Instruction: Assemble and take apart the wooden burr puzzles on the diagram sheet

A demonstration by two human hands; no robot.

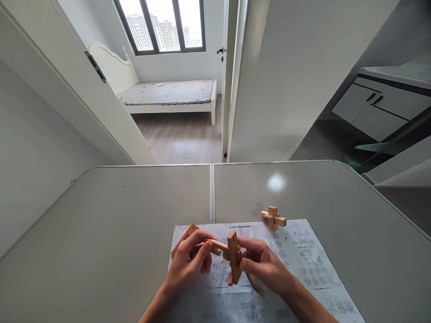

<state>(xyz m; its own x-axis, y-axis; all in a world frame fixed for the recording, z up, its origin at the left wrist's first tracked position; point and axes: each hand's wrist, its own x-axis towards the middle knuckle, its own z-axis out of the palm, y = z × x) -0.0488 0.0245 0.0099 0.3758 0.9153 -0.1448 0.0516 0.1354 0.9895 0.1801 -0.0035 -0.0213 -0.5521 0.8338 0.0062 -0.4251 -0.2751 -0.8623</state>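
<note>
Between my two hands, above a printed sheet, are joined wooden puzzle pieces. My left hand (193, 258) pinches a slim wooden puzzle piece (217, 244) that runs across to the right. A wider upright wooden piece (233, 258) with a dark mark near its top crosses it, and my right hand (264, 262) grips that one from the right. How the pieces fit together is partly hidden by my fingers. Behind my left hand lies another wooden piece (185, 237) on the sheet's left edge.
The printed instruction sheet (296, 278) shows small diagrams and lies on a grey folding table (101, 233) with a centre seam. An assembled wooden cross puzzle (273, 219) rests at the sheet's top edge. Beyond the table are a doorway, a bed (168, 93) and a cabinet (380, 105).
</note>
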